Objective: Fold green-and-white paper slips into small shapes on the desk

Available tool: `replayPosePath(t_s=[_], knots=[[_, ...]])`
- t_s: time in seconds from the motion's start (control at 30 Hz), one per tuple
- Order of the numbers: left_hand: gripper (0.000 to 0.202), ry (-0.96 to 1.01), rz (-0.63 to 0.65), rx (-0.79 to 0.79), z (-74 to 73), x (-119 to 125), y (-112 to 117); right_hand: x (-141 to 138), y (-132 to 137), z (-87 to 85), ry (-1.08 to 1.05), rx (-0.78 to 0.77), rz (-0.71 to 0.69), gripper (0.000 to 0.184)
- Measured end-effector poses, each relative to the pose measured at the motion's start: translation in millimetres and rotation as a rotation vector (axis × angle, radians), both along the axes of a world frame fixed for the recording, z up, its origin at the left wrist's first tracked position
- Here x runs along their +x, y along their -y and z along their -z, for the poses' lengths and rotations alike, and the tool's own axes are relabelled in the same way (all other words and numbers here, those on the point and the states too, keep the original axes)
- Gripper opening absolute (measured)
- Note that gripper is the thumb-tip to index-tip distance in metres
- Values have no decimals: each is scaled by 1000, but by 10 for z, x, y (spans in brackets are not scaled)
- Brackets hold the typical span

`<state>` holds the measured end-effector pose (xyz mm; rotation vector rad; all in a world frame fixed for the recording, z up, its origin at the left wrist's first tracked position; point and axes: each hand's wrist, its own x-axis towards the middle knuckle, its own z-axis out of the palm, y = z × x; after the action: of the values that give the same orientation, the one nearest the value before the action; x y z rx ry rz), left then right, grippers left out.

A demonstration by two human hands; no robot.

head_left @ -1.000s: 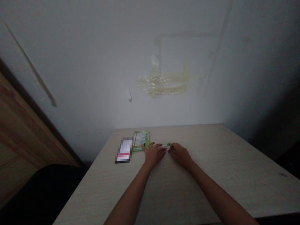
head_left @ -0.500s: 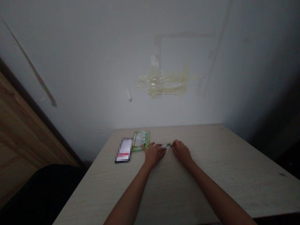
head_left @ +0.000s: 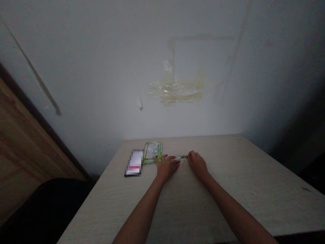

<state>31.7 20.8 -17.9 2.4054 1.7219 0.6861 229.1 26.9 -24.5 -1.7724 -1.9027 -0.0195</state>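
Flat on the table lies a small folded piece of green and white printed paper, narrowing toward its right end. My left hand rests over its left part with the fingers spread, the fingertips pressing on it and the thumb reaching toward the green printed sheets. The right tip of the paper is pinched between the thumb and fingers of my right hand. Part of the paper is hidden under the left fingers.
Left of my hands is a stack of green-edged printed sheets. A phone with a blurred screen lies beside it. Behind the pale wooden table rises a wall with peeling clear tape. A dark rounded shape stands at lower left.
My right hand has shifted very slightly to the right, at the paper's tip. The left hand, the sheets and the phone stay where they were.
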Motion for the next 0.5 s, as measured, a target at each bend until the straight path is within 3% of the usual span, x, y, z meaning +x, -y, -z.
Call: replayPosePath(t_s=[0.27, 0.5], knots=[[23, 15, 13, 26, 29, -5, -3, 34, 34, 13, -174, 22, -104, 7], [23, -5, 11, 38, 26, -10, -3, 45, 6, 60, -200, 14, -175, 7]])
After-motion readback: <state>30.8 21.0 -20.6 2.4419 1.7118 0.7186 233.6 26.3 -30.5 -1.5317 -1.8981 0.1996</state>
